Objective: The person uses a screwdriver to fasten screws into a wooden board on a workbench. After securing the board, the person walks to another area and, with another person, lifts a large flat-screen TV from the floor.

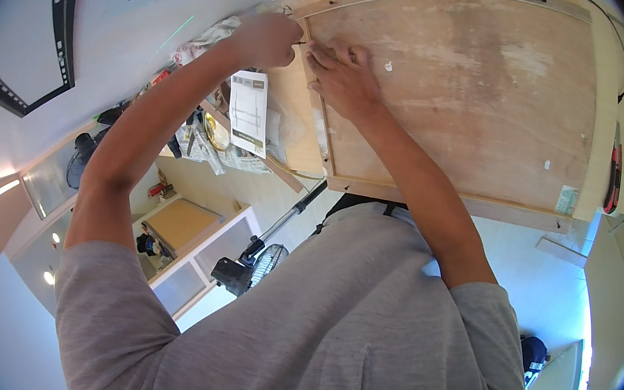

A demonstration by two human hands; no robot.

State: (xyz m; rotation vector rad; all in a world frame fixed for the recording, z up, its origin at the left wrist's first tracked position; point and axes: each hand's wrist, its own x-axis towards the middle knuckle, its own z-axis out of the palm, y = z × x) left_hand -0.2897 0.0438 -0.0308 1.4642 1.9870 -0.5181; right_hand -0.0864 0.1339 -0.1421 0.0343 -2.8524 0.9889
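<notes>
A large wooden panel [460,127] with a raised wooden frame lies flat in front of me. At its far left corner my left hand [269,40] is closed in a fist. A thin dark tip pokes out from that fist toward the frame strip; what it belongs to is hidden in the fingers. Just right of it, my right hand [349,83] rests on the panel with its fingers apart, the fingertips at the inner edge of the left frame strip. Dark screws stick up from the frame at several spots.
A red and black utility knife [614,174] lies at the panel's right edge, below a black cable [621,54]. Left are a printed white sheet [249,113] and plastic bags [212,148]. A standing fan [249,265] is beside me, near a low wooden cabinet [203,259].
</notes>
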